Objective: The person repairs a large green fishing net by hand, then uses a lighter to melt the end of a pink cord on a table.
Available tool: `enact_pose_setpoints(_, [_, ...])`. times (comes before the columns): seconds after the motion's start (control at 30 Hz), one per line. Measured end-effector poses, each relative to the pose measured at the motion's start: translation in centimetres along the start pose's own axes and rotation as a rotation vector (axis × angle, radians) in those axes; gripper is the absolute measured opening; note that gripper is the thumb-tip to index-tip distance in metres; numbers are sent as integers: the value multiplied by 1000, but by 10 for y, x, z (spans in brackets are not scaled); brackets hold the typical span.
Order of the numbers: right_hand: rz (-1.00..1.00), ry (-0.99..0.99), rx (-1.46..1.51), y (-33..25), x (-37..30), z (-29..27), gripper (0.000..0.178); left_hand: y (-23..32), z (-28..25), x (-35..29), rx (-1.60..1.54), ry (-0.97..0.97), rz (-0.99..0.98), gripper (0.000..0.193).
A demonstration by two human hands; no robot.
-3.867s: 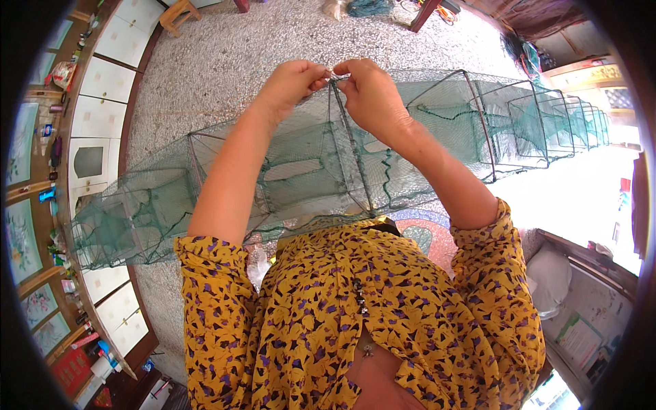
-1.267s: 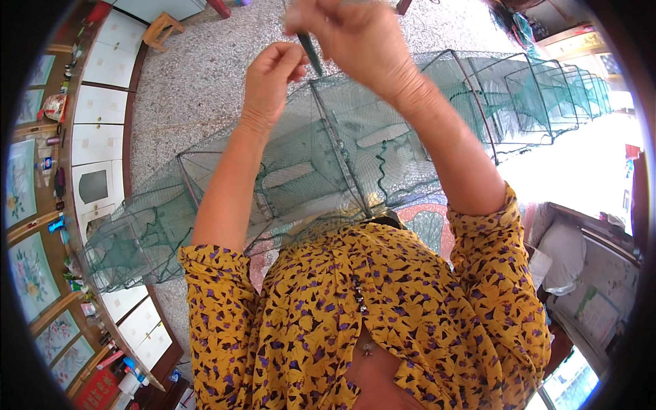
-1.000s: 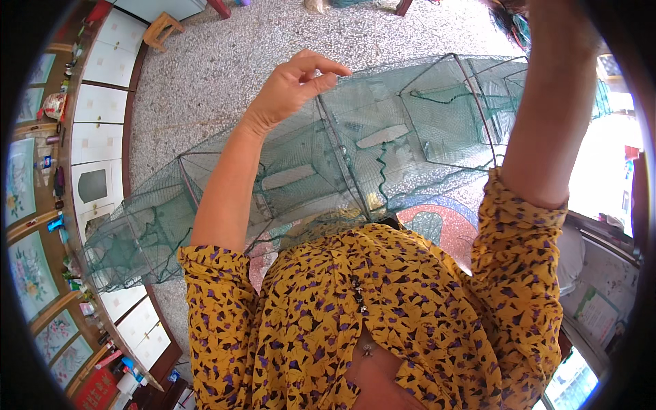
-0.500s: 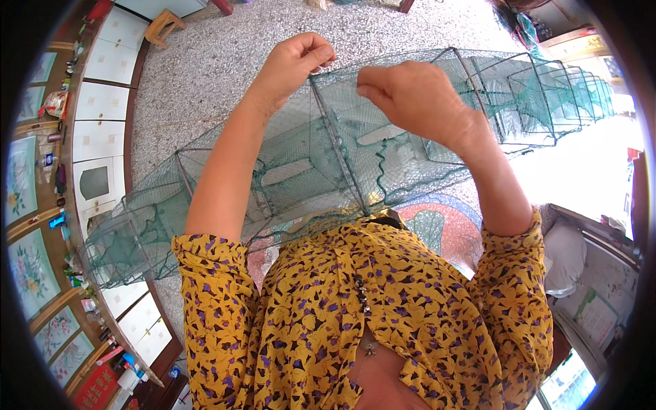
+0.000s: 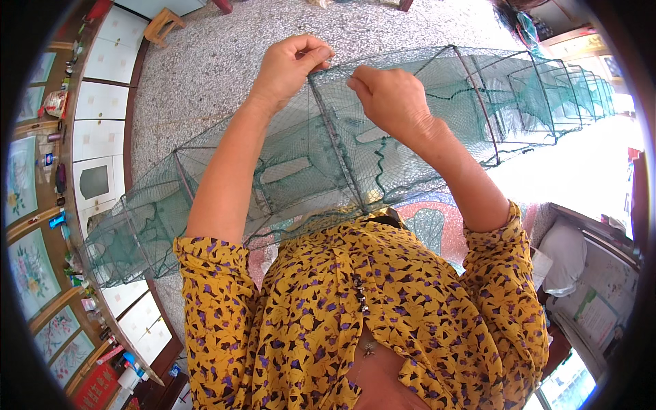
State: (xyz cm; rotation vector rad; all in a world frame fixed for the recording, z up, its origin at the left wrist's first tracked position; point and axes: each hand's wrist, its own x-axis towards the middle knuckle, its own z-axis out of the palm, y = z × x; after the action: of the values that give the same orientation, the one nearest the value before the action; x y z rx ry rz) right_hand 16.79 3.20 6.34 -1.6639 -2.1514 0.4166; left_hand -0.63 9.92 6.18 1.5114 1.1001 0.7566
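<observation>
A long green mesh fish trap (image 5: 287, 171) with square dark wire frames stretches across in front of me, from lower left to upper right. My left hand (image 5: 290, 72) is pinched closed at the upper corner of a middle frame, its fingertips at the netting edge. Just right of it, over the mesh, my right hand (image 5: 393, 102) is closed with thumb and forefinger pressed together. Whatever is between those fingers is too small to make out. A dark green cord (image 5: 380, 167) hangs wavy on the mesh below my right hand.
White cabinets (image 5: 99, 102) and a shelf with small items line the left side. A wooden stool (image 5: 164, 27) stands on the speckled floor (image 5: 225, 61) at the far left. At the right is a white bag (image 5: 566, 256), beside a patch of bright light.
My right hand has moved left, nearer to my left hand, and its forearm has swung inward. The left hand has hardly shifted.
</observation>
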Motion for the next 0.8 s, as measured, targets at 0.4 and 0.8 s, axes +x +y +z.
enact_pose_setpoints(0.4, [-68,165,52,-22,17,-9,20,2,6,-4,-103,105,83,17])
enact_pose_setpoints(0.8, [-16,401,551,-13,64,-19,23,-6,0,-5,-279,83,-71,16])
